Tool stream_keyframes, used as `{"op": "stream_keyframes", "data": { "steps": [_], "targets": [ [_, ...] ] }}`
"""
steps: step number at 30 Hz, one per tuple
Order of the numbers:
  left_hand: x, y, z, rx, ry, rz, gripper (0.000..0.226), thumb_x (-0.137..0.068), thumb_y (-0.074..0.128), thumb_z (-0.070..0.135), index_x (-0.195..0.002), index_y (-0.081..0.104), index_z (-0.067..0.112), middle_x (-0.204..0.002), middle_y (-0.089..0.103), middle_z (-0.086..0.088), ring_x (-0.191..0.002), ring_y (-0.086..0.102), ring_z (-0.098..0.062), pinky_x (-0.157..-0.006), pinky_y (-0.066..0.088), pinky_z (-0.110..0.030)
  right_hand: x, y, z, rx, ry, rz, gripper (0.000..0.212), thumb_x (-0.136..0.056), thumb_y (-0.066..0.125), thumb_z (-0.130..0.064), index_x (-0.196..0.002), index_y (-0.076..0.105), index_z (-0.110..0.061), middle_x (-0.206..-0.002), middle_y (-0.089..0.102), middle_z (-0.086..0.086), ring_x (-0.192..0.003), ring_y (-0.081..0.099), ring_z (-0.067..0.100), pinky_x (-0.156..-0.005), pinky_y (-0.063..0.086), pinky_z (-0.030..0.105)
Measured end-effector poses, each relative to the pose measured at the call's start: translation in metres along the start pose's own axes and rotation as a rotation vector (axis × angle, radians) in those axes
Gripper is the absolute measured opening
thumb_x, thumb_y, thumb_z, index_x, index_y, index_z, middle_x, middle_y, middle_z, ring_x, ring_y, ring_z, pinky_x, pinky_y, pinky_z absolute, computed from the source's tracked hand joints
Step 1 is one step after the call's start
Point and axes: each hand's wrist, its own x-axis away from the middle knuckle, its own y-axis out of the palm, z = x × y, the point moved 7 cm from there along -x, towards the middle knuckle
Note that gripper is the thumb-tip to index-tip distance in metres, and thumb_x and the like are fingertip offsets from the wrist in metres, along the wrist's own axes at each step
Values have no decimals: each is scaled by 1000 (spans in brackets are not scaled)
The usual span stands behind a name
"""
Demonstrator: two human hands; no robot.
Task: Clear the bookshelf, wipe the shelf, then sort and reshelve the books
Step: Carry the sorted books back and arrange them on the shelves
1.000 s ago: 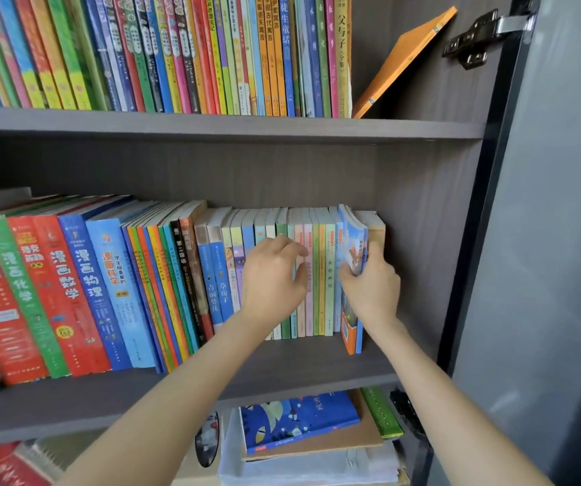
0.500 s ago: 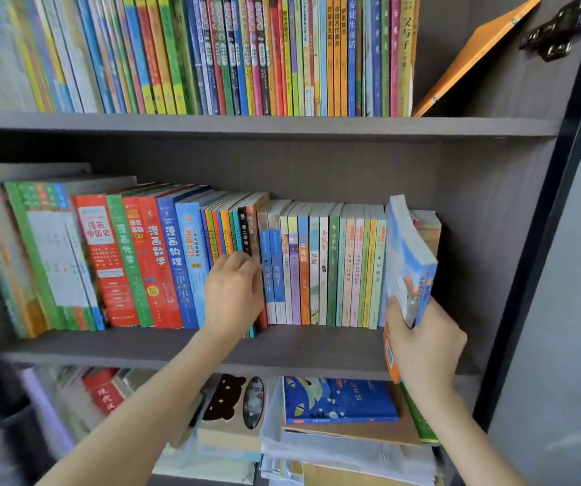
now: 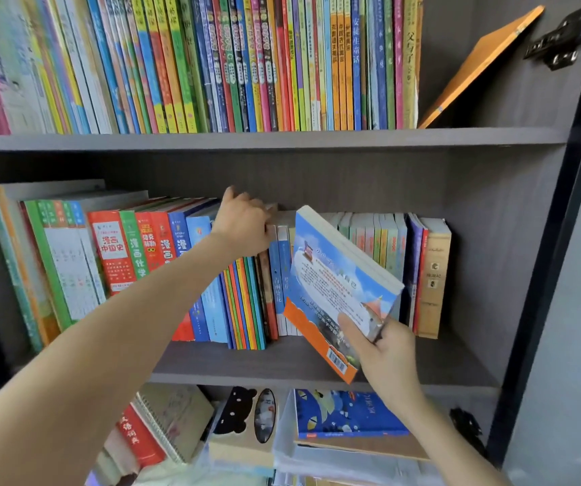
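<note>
Right hand point(image 3: 384, 349) pinches the tilted blue-and-orange paperback book point(image 3: 338, 292) at centre frame; left hand point(image 3: 243, 222), fingers curled, grips upright spines; open dark grey wooden shelf point(image 3: 468, 363) at right.

Tilted book point(image 3: 338, 282) before shelved row point(image 3: 380, 240); leaning book point(image 3: 478, 64) above

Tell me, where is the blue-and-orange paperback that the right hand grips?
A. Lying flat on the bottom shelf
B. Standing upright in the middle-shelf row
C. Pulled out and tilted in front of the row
C: the right hand holds the blue-and-orange paperback tilted, clear of the middle-shelf row, its barcode corner hanging past the shelf edge.
</note>
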Motion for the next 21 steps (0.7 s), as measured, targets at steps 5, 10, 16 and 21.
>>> {"op": "stream_keyframes", "data": {
  "steps": [5, 10, 16, 21],
  "targets": [
    [-11, 3, -1, 125, -41, -166, 22, -82, 51, 26, -96, 66, 19, -106, 61, 2, -117, 44, -30, -114, 7, -60, 5, 8, 1, -36, 24, 70, 23, -83, 68, -25, -98, 71, -7, -83, 71, -24, -81, 69, 6, -69, 57, 44],
    [-28, 15, -6, 339, -66, -371, 42, -77, 49, 8, -110, 68, 25, -137, 52, 5, -139, 26, -32, -109, -7, -68, 9, 10, -4, -80, -24, 139, 20, -85, 67, -7, -87, 66, -26, -81, 69, -29, -84, 67, 3, -63, 54, 18],
    [-26, 16, -3, 508, -18, -439, 64, -76, 44, -6, -113, 65, 42, -150, 36, 9, -140, 26, -27, -104, -17, -67, 10, 26, -15, -59, -95, 181, 15, -85, 68, -27, -70, 67, -27, -82, 70, -23, -71, 65, -8, -55, 53, 19],
    [-25, 18, 2, 522, 5, -460, 74, -77, 38, -5, -121, 58, 50, -146, 44, 8, -136, 33, -26, -108, -13, -64, 13, 29, -25, -13, -161, 318, 46, -84, 52, -65, -74, 66, -22, -67, 69, -11, -61, 64, 4, -48, 50, 30]
  ]
}}
